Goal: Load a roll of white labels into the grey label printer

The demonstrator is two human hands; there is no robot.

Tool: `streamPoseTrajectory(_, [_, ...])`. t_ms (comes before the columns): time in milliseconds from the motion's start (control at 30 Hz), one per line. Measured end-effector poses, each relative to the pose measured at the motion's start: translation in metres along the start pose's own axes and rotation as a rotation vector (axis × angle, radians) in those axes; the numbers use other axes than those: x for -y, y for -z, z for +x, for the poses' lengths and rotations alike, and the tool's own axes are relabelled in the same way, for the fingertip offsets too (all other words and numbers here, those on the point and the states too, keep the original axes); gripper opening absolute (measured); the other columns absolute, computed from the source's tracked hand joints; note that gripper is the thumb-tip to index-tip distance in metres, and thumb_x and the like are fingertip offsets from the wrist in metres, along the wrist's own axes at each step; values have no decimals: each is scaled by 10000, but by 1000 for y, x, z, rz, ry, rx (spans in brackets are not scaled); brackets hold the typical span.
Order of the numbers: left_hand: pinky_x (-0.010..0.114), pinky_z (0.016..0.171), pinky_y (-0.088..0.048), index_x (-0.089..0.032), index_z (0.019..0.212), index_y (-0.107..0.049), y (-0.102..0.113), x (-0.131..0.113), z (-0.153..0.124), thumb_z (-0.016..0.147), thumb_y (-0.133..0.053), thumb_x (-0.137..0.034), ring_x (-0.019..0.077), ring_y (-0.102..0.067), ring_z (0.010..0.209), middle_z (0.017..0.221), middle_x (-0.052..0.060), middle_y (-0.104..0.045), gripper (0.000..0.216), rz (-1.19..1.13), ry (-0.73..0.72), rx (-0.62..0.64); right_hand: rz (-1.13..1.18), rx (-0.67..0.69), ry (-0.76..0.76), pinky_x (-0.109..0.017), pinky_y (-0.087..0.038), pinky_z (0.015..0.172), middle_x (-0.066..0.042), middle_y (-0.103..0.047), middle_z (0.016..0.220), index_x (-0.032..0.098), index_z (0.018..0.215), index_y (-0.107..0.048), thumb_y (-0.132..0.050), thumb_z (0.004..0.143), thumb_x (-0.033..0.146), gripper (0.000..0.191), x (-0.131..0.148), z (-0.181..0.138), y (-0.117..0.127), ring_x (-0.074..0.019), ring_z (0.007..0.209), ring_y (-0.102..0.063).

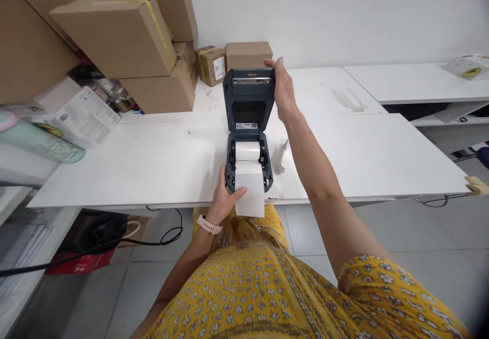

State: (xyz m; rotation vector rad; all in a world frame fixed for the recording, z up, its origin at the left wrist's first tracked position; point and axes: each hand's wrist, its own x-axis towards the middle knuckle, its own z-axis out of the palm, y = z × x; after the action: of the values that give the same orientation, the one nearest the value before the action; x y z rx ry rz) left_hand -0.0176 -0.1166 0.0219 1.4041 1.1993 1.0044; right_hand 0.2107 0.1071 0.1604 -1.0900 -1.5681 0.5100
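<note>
A dark blue-grey label printer (268, 168) stands at the table's front edge with its lid (248, 92) raised. Inside sits a white roll of label paper (247, 150), and its strip (250, 196) runs forward over the printer's front and hangs past the edge. My left hand (223, 196), wearing a pink watch band, is at the front left corner. Its thumb lies on the strip and one finger points up along the printer's side; the other fingers are hidden. My right hand (283, 87) grips the lid's upper right edge, thumb over the top.
Cardboard boxes (114, 33) are stacked at the back left, beside a mint-green bottle (42, 138). Crumpled backing paper (282, 157) lies right of the printer on the white table (171, 171). Another label roll (468, 66) sits far right. A black cable (114, 242) hangs below left.
</note>
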Motion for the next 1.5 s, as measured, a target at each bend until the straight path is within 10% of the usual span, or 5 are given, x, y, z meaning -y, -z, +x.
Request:
streamPoseTrajectory(400, [451, 1261, -271, -370, 1616, -12, 2, -13, 5, 917, -436, -724, 268, -103, 1583, 1726, 53, -44, 891, -125, -4, -141, -162, -135, 127, -533, -448, 1141, -45, -732, 1228, 274, 1094, -721, -429, 1031, 337, 306, 30, -242, -24, -243, 1355, -561])
streamPoseTrajectory(767, [465, 1151, -438, -272, 1594, -162, -15, -7, 14, 904, -591, -584, 311, -441, 1438, 1604, 145, -378, 871, -204, 55, -197, -267, -76, 230, -577, -403, 1173, -58, -642, 1396, 268, 1274, -641, -226, 1047, 364, 483, 0, -272, -28, -259, 1443, -473])
streamPoseTrajectory(967, [472, 1231, -317, -253, 1540, -312, -17, -1, 24, 920, -522, -610, 307, -346, 1492, 1607, 121, -363, 746, -49, -140, -254, -244, -224, 259, -596, -433, 1140, -42, -677, 1331, 299, 1198, -682, -254, 1026, 355, 465, -16, -272, -43, -274, 1388, -529])
streamPoseTrajectory(1200, [410, 1124, -428, -317, 1589, -126, -2, -5, -11, 919, -566, -592, 271, -404, 1452, 1630, 129, -295, 848, -24, 59, -162, -253, -164, 245, -569, -462, 1115, -49, -669, 1346, 283, 1205, -678, -251, 1039, 377, 468, -4, -268, -36, -267, 1390, -528])
streamPoseTrajectory(1500, [272, 608, -460, -143, 851, -720, -21, -12, -41, 771, -724, -630, 153, -592, 662, 734, 37, -689, 493, -348, 410, 24, -186, -179, 177, -569, -439, 1132, -66, -700, 1291, 258, 1122, -697, -296, 1043, 380, 426, 9, -267, -36, -265, 1402, -515])
